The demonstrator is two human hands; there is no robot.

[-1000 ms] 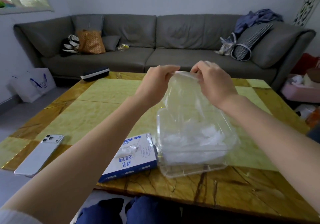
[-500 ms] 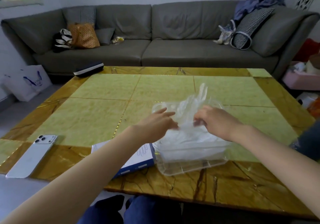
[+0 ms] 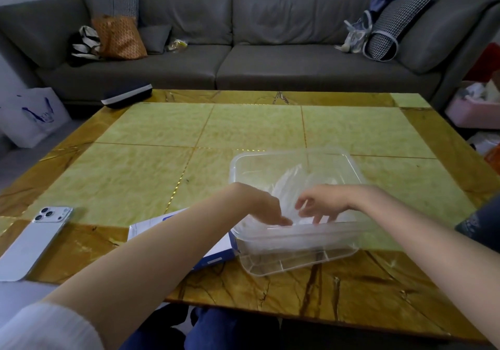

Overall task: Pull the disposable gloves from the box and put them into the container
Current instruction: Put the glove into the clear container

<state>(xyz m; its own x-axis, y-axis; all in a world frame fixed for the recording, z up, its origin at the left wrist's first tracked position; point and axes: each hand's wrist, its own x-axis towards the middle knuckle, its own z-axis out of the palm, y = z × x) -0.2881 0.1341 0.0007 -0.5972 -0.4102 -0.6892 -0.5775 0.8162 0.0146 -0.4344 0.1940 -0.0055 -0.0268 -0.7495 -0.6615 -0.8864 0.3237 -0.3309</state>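
Both hands are working inside the clear container (image 3: 350,160), which is sitting on the counter (image 3: 162,160) toward its 5 o'clock side. The disposable gloves (image 3: 290,179) are lying in it as a pale, crumpled film, thickest toward the 6 o'clock wall where the hands are meeting. The left hand (image 3: 266,209) is reaching down with fairly straight fingers, pressing on the film just inside the rim. The right hand (image 3: 322,204) is hovering beside it with fingers spread and loose, closing round nothing that I can make out. The step in hand is probably tucking the newest glove down flat. To do that well, the fingers should be pushing the film low and toward the 12 o'clock end, where there appears to be more room, and letting go cleanly, since thin plastic is likely to cling to skin. The box (image 3: 216,252) is lying touching the container's 8 o'clock corner, mostly hidden under the left forearm. A phone (image 3: 35,238) is resting at the counter's 8 o'clock edge.
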